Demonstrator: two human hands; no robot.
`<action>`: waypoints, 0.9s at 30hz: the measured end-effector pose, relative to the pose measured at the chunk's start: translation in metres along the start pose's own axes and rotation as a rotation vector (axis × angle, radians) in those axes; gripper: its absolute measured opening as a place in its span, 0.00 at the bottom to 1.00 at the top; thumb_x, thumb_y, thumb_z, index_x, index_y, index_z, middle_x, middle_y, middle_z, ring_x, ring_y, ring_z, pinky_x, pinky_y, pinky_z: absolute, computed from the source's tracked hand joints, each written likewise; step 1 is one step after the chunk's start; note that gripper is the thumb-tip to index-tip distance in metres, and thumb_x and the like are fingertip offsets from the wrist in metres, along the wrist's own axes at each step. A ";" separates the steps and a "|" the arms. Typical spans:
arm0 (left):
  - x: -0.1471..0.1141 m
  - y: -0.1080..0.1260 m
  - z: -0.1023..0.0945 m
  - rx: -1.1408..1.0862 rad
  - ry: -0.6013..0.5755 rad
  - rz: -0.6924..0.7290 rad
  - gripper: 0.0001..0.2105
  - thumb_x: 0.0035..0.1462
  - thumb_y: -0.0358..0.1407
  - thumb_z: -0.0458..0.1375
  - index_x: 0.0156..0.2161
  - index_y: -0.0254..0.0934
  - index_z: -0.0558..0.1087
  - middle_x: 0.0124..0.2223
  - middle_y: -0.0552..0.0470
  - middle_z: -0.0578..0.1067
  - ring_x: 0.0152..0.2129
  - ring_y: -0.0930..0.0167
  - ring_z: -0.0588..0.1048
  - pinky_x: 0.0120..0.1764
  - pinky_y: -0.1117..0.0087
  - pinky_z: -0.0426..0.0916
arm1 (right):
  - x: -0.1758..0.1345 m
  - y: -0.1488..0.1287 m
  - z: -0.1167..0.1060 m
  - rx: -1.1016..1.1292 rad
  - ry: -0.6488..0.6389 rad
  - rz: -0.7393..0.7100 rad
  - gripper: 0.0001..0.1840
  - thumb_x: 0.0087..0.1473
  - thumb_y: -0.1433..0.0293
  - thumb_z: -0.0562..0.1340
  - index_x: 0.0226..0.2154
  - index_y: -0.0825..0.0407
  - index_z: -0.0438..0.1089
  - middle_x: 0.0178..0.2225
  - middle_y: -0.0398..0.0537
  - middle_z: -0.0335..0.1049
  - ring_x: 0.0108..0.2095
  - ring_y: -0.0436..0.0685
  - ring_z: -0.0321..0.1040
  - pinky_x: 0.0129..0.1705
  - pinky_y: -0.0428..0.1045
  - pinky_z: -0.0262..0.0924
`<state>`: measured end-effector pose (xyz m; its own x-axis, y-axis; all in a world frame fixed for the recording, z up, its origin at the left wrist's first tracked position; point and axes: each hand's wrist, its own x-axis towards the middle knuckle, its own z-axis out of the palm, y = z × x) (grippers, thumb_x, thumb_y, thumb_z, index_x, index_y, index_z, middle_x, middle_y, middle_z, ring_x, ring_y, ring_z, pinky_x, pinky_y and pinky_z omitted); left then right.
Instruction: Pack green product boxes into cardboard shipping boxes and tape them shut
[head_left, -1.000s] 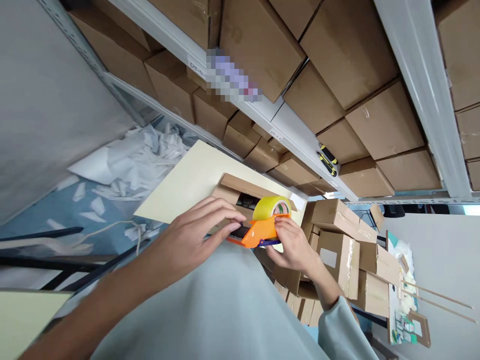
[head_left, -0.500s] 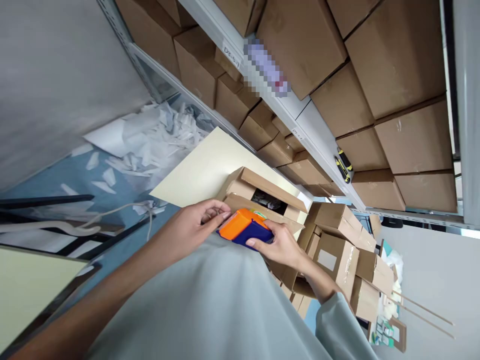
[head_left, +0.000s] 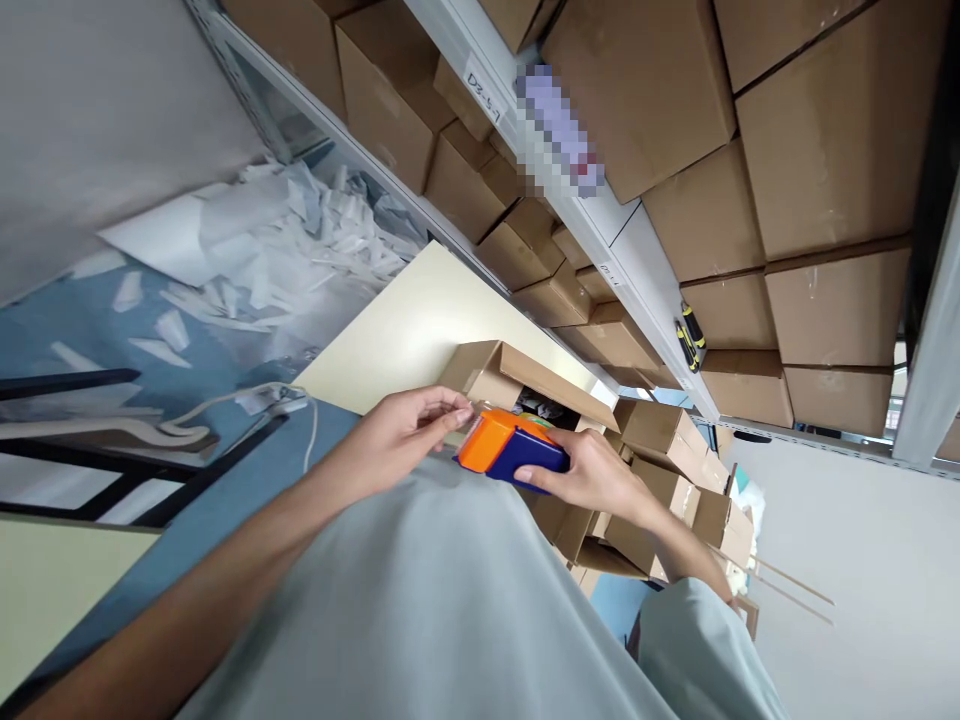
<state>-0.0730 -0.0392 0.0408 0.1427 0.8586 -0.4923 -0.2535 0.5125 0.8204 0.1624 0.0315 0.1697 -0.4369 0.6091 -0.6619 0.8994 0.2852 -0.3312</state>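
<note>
Turned over since a second ago, the orange tape dispenser now shows us its navy side, where its yellow roll faced us before; compared with half a second ago, it and both hands sit a little further right in view. Our left hand has its thumb and fingertips drawn narrow at the dispenser's orange end; we cannot tell whether they grip the tape. Our right hand is closed around the other end, thumb along the navy side. Between the two hands we count one dispenser, glossy orange at the left and dark blue at the right. Just beyond it stands one open cardboard box, on one pale yellow board. Further out we count two yellow-and-black tools lying on the shelf, two thin sticks at the right, and, at the left, white paper scraps too jumbled to count.
</note>
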 end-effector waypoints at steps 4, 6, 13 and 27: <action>0.011 0.001 -0.024 0.006 0.031 -0.024 0.30 0.48 0.66 0.68 0.38 0.40 0.80 0.36 0.50 0.80 0.28 0.66 0.76 0.36 0.64 0.77 | -0.006 0.008 -0.033 0.066 -0.129 0.056 0.31 0.64 0.39 0.67 0.41 0.51 0.79 0.24 0.40 0.70 0.23 0.51 0.61 0.26 0.48 0.52; 0.018 0.001 -0.041 -0.062 0.101 -0.042 0.31 0.45 0.66 0.72 0.39 0.39 0.81 0.37 0.51 0.80 0.30 0.66 0.78 0.43 0.60 0.80 | -0.010 0.016 -0.054 0.107 -0.162 0.125 0.32 0.64 0.37 0.66 0.38 0.52 0.77 0.26 0.42 0.71 0.24 0.51 0.62 0.26 0.47 0.53; 0.037 -0.007 -0.047 -0.613 -0.052 -0.246 0.29 0.35 0.54 0.84 0.32 0.33 0.79 0.32 0.57 0.70 0.33 0.73 0.70 0.59 0.40 0.80 | 0.000 0.043 -0.107 0.268 -0.238 0.216 0.33 0.61 0.38 0.68 0.33 0.52 0.74 0.27 0.45 0.73 0.26 0.52 0.68 0.26 0.47 0.60; 0.057 -0.039 -0.030 -0.755 -0.028 -0.304 0.21 0.46 0.43 0.82 0.35 0.34 0.77 0.35 0.53 0.75 0.36 0.70 0.70 0.58 0.32 0.78 | 0.022 0.078 -0.098 0.427 -0.296 0.281 0.34 0.54 0.37 0.74 0.33 0.53 0.75 0.26 0.44 0.73 0.26 0.52 0.69 0.27 0.46 0.65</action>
<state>-0.0834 -0.0106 -0.0278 0.3306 0.6876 -0.6464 -0.7751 0.5886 0.2297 0.2239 0.1394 0.1953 -0.2231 0.3686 -0.9024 0.9230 -0.2179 -0.3172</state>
